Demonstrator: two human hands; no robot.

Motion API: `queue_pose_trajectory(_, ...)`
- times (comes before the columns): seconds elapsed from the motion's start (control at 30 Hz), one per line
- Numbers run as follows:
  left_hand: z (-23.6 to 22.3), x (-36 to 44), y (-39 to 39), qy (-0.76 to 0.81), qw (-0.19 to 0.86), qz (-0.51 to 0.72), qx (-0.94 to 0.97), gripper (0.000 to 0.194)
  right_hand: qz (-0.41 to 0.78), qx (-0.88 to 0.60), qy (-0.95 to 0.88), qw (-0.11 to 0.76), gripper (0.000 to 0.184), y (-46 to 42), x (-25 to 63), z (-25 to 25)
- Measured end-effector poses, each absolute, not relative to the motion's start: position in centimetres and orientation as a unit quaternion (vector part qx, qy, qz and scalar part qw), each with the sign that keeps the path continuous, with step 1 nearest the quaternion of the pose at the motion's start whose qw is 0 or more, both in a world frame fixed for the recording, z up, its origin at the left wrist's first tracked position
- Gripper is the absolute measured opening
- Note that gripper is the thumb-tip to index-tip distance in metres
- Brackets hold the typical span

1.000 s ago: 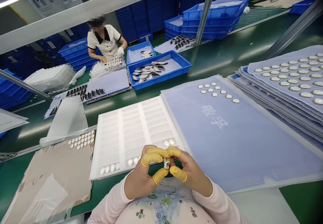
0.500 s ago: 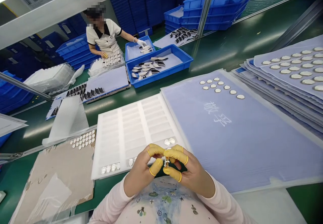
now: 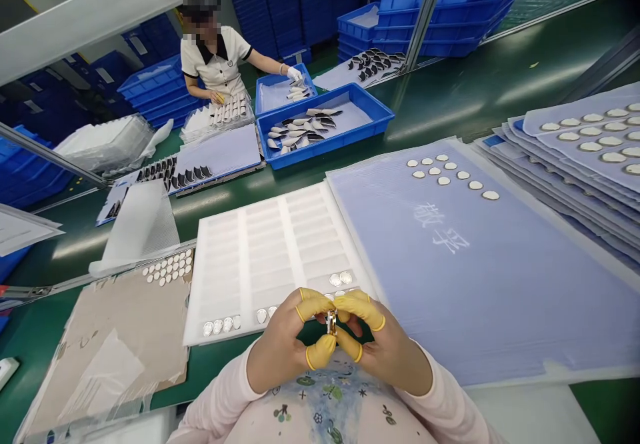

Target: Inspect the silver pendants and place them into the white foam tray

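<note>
Hands pinch metal part beside white tray; green bench, blue crates.

A white foam tray blocked the way forward of the left hand; a green belt strip lay beside it.

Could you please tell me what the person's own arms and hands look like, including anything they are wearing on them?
The left sleeve and right sleeve are long and pale pink, reaching the wrists. The left hand and right hand wear no full gloves, only yellow finger cots with rolled rims on some of the fingers.
</note>
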State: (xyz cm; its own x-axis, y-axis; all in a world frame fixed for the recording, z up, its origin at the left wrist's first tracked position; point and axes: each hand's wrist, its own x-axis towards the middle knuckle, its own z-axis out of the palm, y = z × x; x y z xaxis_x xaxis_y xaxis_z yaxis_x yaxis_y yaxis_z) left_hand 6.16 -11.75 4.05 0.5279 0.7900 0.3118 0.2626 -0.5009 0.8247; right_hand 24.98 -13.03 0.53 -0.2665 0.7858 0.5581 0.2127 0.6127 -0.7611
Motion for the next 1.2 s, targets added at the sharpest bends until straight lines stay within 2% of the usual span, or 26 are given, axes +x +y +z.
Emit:
queue_pose_trajectory(0.1, 3.9, 5.9, -11.8, 0.306, 0.312, 0.382, 0.814, 0.038, 0.338, -0.36, -0.714, 0.497, 0.043, -13.1, 25.3, 0.8)
queue_pose_trajectory(0.23, 3.7, 5.8, -11.8, 0.312, 0.269, 0.376, 0.83, 0.043, 0.424, -0.385, -0.665, 0.478, 0.013, -12.9, 25.6, 0.7)
queue_pose_trajectory(0.27, 3.7, 5.8, -11.8, 0.316, 0.264, 0.37, 0.833, 0.044, 0.45, -0.388, -0.654, 0.468, 0.016, -12.8, 25.6, 0.7)
queue_pose_trajectory(0.37, 3.7, 6.0, -11.8, 0.321, 0.239, 0.356, 0.844, 0.047, 0.51, -0.378, -0.626, 0.453, 0.042, -12.6, 25.3, 0.5)
queue_pose_trajectory(0.43, 3.9, 6.2, -11.8, 0.326, 0.21, 0.346, 0.854, 0.046, 0.528, -0.379, -0.613, 0.449, 0.05, -12.5, 25.2, 0.5)
queue_pose_trajectory(0.63, 3.8, 6.3, -11.8, 0.33, 0.151, 0.329, 0.872, 0.041, 0.57, -0.394, -0.59, 0.415, 0.05, -12.3, 25.0, 0.3)
queue_pose_trajectory(0.77, 3.4, 6.0, -11.8, 0.327, 0.151, 0.33, 0.873, 0.041, 0.544, -0.374, -0.6, 0.451, 0.044, -12.1, 25.0, 0.0)
queue_pose_trajectory(0.9, 3.6, 5.2, -11.8, 0.326, 0.24, 0.334, 0.851, 0.049, 0.466, -0.34, -0.647, 0.499, 0.037, -12.1, 25.1, 0.1)
queue_pose_trajectory(1.1, 3.8, 4.2, -11.9, 0.41, 0.471, 0.291, 0.725, 0.027, 0.282, -0.311, -0.734, 0.533, 0.032, -12.1, 24.6, 0.5)
queue_pose_trajectory(1.2, 3.6, 4.2, -11.9, 0.43, 0.533, 0.271, 0.677, 0.024, 0.182, -0.317, -0.766, 0.53, 0.031, -12.1, 24.3, 0.3)
